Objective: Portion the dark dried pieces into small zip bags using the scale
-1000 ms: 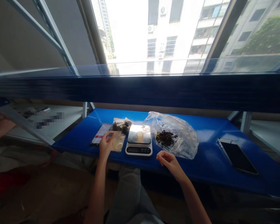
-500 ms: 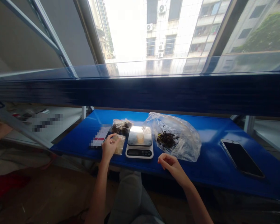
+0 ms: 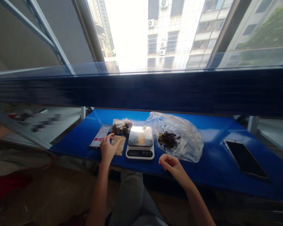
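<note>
My left hand (image 3: 108, 148) is over the left edge of a small clear bag (image 3: 119, 147) with pale beige contents, thumb and fingers apart. The thumb tip lies over the bag; I cannot tell whether it touches. Right of the bag stands a white kitchen scale (image 3: 140, 153) with a dark display and a small round, pale, translucent cup (image 3: 141, 138) on its platform. My right hand (image 3: 172, 164) hovers near the table's front edge, fingers curled in, with nothing visible in them. Beyond it lies a large clear plastic bag (image 3: 191, 139) with dark, dried, leafy-looking pieces (image 3: 169, 140).
Behind the small bag lies another clear bag (image 3: 122, 126) of dark, whitish pieces. A phone with a lit screen (image 3: 102, 135) is left of my left hand; a dark-screened phone (image 3: 246, 158) lies far right. A blue beam (image 3: 141, 91) crosses above the blue table (image 3: 212, 157). Another person's arm (image 3: 0, 131) shows far left.
My left hand has shifted slightly left, and its thumb and fingers have spread wider apart. My right hand looks the same. The camera view has tilted slightly.
</note>
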The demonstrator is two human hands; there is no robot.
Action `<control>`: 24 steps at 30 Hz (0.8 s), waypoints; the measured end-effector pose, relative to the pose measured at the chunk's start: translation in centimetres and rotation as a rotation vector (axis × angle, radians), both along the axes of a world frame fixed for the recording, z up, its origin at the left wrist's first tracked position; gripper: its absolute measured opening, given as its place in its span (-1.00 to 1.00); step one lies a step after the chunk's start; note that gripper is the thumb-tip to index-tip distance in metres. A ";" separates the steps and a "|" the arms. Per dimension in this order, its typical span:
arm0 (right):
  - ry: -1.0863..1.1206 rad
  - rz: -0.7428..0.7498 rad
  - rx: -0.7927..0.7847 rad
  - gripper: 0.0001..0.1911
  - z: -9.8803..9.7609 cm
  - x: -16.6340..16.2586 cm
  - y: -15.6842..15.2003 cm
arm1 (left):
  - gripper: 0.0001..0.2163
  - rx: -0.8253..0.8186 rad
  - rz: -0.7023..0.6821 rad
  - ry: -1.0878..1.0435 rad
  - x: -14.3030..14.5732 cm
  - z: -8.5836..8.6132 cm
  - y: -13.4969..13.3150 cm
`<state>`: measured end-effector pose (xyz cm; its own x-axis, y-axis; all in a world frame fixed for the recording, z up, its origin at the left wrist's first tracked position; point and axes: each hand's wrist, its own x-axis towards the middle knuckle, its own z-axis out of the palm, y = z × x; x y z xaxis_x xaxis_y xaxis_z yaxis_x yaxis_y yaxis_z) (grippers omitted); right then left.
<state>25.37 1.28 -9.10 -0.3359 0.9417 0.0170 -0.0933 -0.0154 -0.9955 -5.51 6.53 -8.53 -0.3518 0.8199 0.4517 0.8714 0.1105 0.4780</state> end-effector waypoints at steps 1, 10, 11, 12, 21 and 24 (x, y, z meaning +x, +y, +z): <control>-0.003 -0.001 -0.001 -0.64 0.0 0.0 0.0 | -0.60 0.006 -0.005 0.002 -0.1 0.0 0.0; 0.030 0.005 -0.013 -0.62 0.1 -0.1 0.1 | -0.59 0.006 -0.016 0.069 -0.6 1.2 1.3; 0.031 0.007 -0.018 -0.61 0.2 -0.1 0.1 | -0.57 0.004 -0.018 0.083 -0.5 1.5 1.7; 0.030 0.008 -0.023 -0.61 0.3 -0.1 0.1 | -0.54 0.000 -0.019 0.098 -0.4 1.8 2.1; 0.030 0.005 -0.027 -0.59 1.1 -0.4 0.0 | -0.51 -0.171 -0.050 0.104 -0.2 2.5 4.9; 0.030 0.006 -0.033 -0.60 1.4 -0.5 0.0 | -0.56 -0.109 -0.061 0.086 -0.5 2.7 5.0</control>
<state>24.89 1.28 -7.74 -0.3415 0.9399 -0.0039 -0.1231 -0.0488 -0.9912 -6.03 11.49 -5.80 -0.2632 0.8847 0.3849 0.9155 0.1032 0.3888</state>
